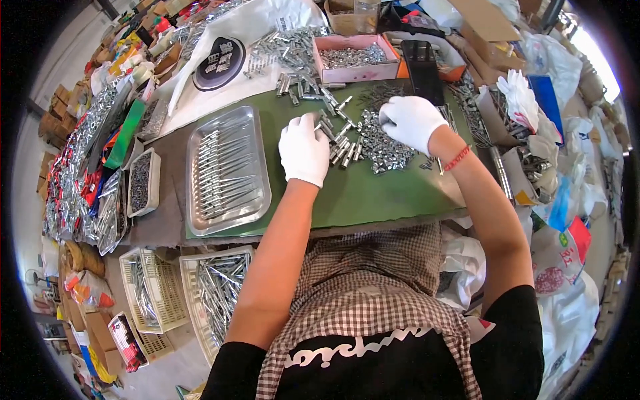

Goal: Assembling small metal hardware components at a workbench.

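In a white glove, my left hand (304,152) is closed at the near left of a heap of short metal tubes (345,148), with one tube seemingly pinched at its fingertips. My right hand (415,124), also gloved in white, has its fingers curled down at the edge of a pile of small silvery metal fittings (388,148). Whatever those fingertips hold is hidden. Behind the pile lie thin dark pins (380,95). Left of my left hand, a metal tray (265,180) bears a row of slim rods with thicker metal sleeves on them.
A green mat (347,197) covers the work surface. Behind stand a pink box (363,71) of small parts and a dark phone (423,70). A white bin (153,183) of small dark pieces sits left. Baskets of metal rods (220,287) stand below the table edge.
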Tool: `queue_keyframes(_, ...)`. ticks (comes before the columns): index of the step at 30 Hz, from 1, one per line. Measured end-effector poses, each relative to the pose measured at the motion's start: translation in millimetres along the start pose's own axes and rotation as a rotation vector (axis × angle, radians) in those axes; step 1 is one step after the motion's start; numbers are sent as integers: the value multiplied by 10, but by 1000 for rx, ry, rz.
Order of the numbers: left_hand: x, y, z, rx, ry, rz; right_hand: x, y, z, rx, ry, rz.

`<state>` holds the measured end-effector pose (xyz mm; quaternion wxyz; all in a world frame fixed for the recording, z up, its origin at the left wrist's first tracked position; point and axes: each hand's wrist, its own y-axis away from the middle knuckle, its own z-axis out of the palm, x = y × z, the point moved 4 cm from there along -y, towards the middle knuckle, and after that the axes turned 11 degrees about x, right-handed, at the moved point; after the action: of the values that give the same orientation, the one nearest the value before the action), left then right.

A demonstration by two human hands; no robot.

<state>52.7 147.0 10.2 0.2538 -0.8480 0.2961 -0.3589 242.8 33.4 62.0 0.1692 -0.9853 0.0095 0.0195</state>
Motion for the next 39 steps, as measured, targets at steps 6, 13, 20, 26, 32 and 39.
queue_keyframes(6, -48, 41, -28, 22, -20, 31, -3, 156, 46, -5, 39, 1)
queue_keyframes(13, -72, 61, -87, -36, -166, 23, 268, 671, -442, 370, -74, 412)
queue_keyframes(20, 44, 8, -118, -55, -318, 163, 482, 1564, -346, 312, 77, 708)
queue_keyframes(26, 56, 44, -128, -32, -329, 243, 511, 1660, -218, 282, 129, 772)
queue_keyframes(32, 36, 126, -309, -58, -262, 295, 436, 1740, -282, 516, 72, 786)
queue_keyframes(39, 102, 260, -516, -105, -251, 273, 19, 1798, -308, 658, -239, 723)
